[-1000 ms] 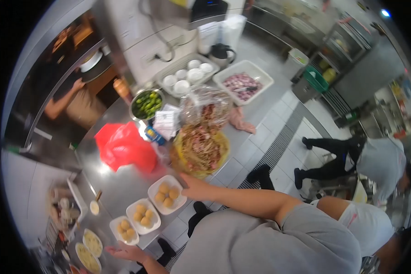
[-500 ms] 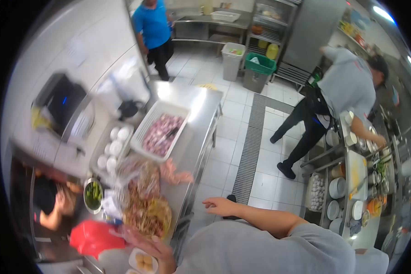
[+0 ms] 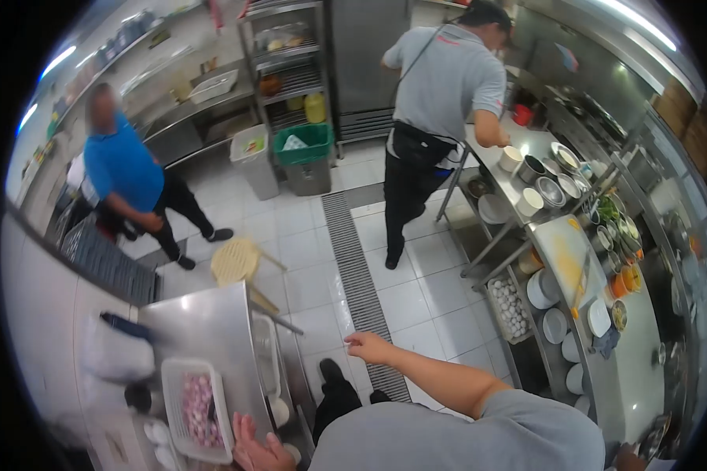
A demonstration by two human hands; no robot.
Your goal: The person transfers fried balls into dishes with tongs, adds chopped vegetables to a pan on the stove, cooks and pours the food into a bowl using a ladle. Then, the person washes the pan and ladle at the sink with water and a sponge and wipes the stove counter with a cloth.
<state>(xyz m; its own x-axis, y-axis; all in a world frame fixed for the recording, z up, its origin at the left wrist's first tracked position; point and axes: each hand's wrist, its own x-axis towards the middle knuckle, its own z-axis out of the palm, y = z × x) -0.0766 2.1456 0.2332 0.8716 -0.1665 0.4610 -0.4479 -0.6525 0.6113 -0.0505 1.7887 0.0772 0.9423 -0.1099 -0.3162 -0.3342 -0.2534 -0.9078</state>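
Lying near the table's [image 3: 212, 318] long aisle-side edge, the white tub [image 3: 174, 404] of chopped onion pieces [image 3: 199, 408] is being flanked by the left hand [image 3: 261, 447], spread wide with nothing seen in it. Beyond that edge, the right hand [image 3: 367, 348] is being held out, how far closed being impossible to tell. Moderate weight, stiff walls and loose, slippery pieces are being judged likely, opposite rims being favoured for grip.

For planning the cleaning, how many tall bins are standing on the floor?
2: a pale bin near the metal rack, and a green-lined bin just right of that pale one. Others may be hidden from view.
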